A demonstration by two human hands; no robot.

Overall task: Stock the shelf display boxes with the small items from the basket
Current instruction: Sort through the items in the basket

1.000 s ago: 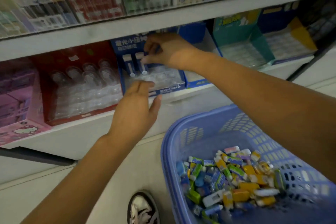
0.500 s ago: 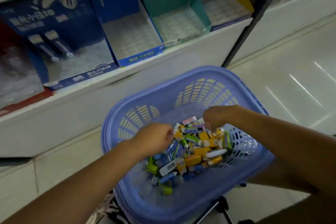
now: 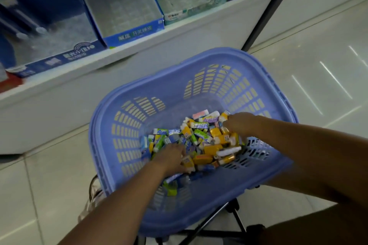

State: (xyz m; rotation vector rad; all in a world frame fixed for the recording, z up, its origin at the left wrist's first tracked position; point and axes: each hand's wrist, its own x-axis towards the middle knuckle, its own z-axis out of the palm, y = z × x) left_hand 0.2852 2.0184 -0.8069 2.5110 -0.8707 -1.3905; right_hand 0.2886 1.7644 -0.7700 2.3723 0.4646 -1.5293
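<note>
In the basket, left hand works seven o'clock of the small items, right hand two o'clock; grips buried, can't tell.

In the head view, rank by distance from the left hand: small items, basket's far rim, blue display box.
1. The small items: touching the left hand.
2. The basket's far rim: ahead of the hand.
3. The blue display box: on the shelf beyond.
</note>
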